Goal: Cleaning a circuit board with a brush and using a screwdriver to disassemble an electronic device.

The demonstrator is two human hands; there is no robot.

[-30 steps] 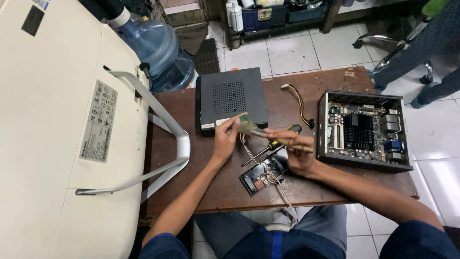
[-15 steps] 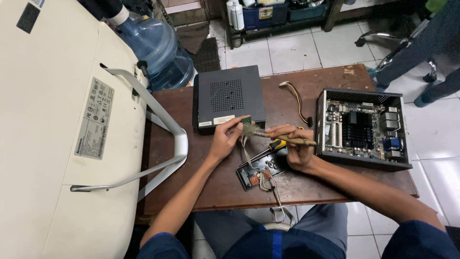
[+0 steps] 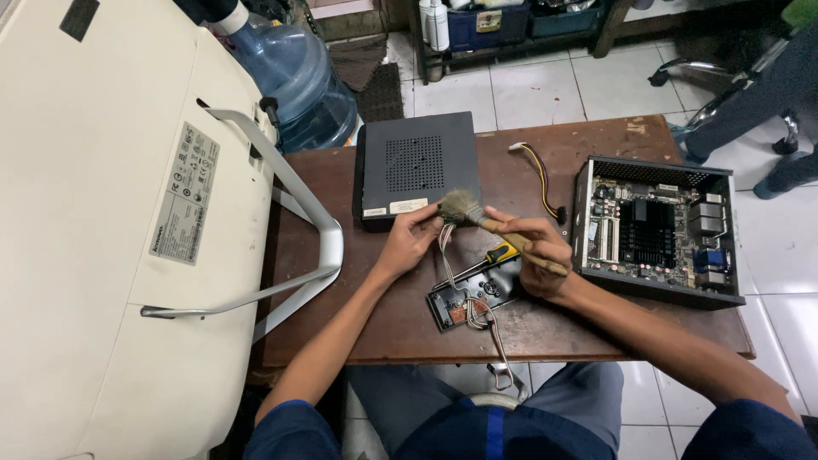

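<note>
My right hand [image 3: 535,254] grips the wooden handle of a small paintbrush [image 3: 464,209], whose bristles point left and touch a small part pinched in my left hand [image 3: 411,241]. Thin wires [image 3: 446,255] hang from that part down to a small dark circuit board [image 3: 474,296] lying on the brown wooden table [image 3: 341,281]. A yellow-handled screwdriver [image 3: 501,253] lies across the board, just under my right hand. What the pinched part is cannot be made out.
A black vented case cover [image 3: 416,166] lies behind my hands. An open computer case with its motherboard [image 3: 654,232] sits at the right. A loose cable [image 3: 539,175] lies between them. A large cream monitor back with a metal stand [image 3: 128,221] fills the left. A water bottle [image 3: 294,77] stands beyond.
The view shifted slightly. My hands stay together over the table while the brush works against the small part; the brush head has moved a little left.
</note>
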